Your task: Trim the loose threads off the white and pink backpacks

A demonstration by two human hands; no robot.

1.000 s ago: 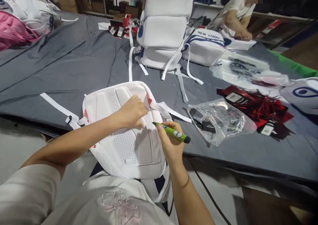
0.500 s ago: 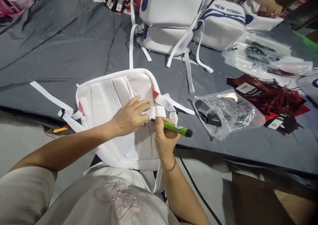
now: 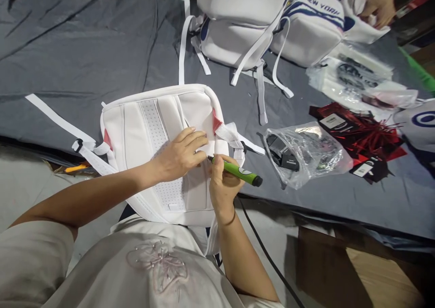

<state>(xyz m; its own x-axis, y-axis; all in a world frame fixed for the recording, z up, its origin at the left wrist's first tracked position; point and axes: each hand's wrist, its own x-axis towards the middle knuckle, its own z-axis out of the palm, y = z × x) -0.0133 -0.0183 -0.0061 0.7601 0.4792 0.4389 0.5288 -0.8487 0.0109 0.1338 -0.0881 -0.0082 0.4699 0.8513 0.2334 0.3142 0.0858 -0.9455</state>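
Note:
A white backpack (image 3: 136, 131) lies back panel up, partly on the table and partly against my lap. My left hand (image 3: 181, 156) rests on that panel with its fingers bent and drawn together, gripping a fold of the fabric; its thumb is mostly hidden. Beside it, my right hand (image 3: 224, 188) is closed around a green marker pen (image 3: 239, 172) with a black end. The pen's thin dark tip points left, close to my left fingertips. Exactly where the tip touches cannot be made out. White webbing straps (image 3: 61, 117) trail from both sides of the backpack.
More white backpacks (image 3: 238, 40) stand at the back of the grey-covered table (image 3: 112, 63). To the right lie a clear plastic bag (image 3: 316, 158) with black tags, and red and black hang tags (image 3: 356, 136). Another person's hand (image 3: 379, 4) is at the far right.
The camera view has shifted slightly. Both hands stay at the same part of the backpack, and the marker pen remains in my right hand, its tip by my left fingers.

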